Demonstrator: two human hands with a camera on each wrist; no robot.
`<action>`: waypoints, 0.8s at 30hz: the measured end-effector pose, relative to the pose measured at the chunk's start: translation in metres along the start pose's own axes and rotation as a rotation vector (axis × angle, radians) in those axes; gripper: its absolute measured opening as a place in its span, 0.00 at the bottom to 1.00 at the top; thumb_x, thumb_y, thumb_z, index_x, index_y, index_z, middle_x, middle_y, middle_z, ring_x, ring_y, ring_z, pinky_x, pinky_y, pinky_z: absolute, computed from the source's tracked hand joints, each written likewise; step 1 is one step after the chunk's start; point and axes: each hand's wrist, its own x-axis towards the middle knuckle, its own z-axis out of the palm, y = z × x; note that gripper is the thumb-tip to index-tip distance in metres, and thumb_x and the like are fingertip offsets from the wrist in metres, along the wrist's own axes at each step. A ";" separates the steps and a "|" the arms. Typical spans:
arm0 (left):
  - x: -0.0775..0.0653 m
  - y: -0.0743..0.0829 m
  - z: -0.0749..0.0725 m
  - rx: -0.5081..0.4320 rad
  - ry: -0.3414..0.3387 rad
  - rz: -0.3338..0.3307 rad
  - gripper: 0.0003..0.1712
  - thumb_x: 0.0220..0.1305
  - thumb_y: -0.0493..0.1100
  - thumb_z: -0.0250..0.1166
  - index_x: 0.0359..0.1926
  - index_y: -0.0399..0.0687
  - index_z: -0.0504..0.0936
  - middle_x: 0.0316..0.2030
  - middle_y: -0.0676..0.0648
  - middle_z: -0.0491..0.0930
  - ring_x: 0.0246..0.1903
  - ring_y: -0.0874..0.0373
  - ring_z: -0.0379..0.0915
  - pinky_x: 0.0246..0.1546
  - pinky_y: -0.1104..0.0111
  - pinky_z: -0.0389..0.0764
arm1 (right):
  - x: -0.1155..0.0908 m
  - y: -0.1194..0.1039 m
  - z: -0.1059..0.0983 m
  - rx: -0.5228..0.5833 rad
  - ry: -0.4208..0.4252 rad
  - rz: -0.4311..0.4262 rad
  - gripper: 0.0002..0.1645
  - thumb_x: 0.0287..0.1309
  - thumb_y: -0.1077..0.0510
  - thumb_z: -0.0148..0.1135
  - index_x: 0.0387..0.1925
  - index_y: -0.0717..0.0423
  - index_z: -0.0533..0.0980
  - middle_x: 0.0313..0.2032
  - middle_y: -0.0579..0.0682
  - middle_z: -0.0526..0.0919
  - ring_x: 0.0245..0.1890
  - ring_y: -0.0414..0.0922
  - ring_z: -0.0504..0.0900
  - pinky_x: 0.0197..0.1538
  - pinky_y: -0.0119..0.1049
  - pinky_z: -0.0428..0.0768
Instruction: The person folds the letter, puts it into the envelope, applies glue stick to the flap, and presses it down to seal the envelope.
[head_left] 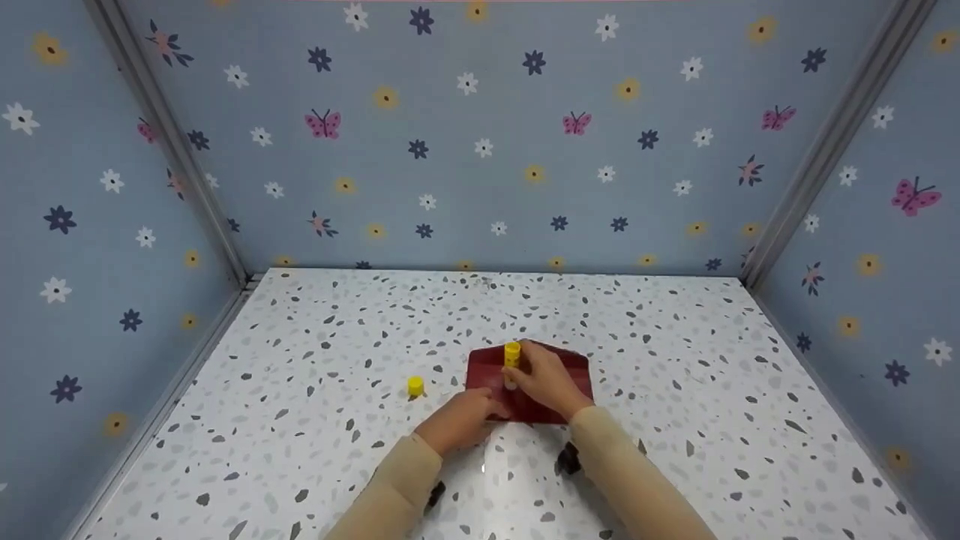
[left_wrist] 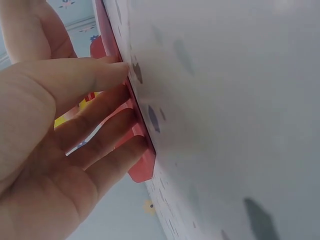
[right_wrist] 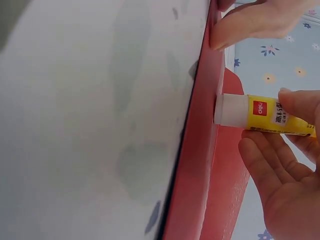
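A dark red paper envelope (head_left: 484,369) lies on the speckled table in front of me, its flap side away from me. My right hand (head_left: 546,381) grips a yellow glue stick (right_wrist: 262,113) between thumb and fingers. It stands upright with its white end touching the red paper, as the right wrist view shows. My left hand (head_left: 457,421) rests at the envelope's near left part. In the left wrist view its thumb and fairly straight fingers (left_wrist: 107,137) touch the paper's edge. Left of the envelope, a yellow cap (head_left: 415,386) sits on the table.
The white speckled tabletop (head_left: 337,360) reaches to blue flowered panels (head_left: 495,150) at the back and both sides. Grey metal posts (head_left: 817,150) stand at the back corners. Small dark items (head_left: 570,459) show beside my wrists.
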 end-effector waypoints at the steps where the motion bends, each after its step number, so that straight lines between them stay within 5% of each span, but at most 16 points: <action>1: 0.000 0.000 0.000 -0.004 -0.003 -0.007 0.11 0.67 0.37 0.67 0.49 0.49 0.89 0.41 0.55 0.83 0.42 0.62 0.75 0.51 0.69 0.78 | 0.001 -0.001 0.002 0.003 0.001 -0.003 0.16 0.66 0.54 0.66 0.51 0.54 0.74 0.42 0.48 0.79 0.42 0.45 0.76 0.50 0.40 0.79; 24: -0.004 0.000 -0.001 -0.042 0.042 0.058 0.15 0.64 0.30 0.66 0.50 0.44 0.88 0.50 0.50 0.83 0.53 0.55 0.77 0.58 0.65 0.75 | 0.022 -0.029 0.033 0.029 -0.034 0.001 0.14 0.67 0.53 0.66 0.48 0.53 0.74 0.39 0.47 0.78 0.39 0.46 0.75 0.48 0.39 0.78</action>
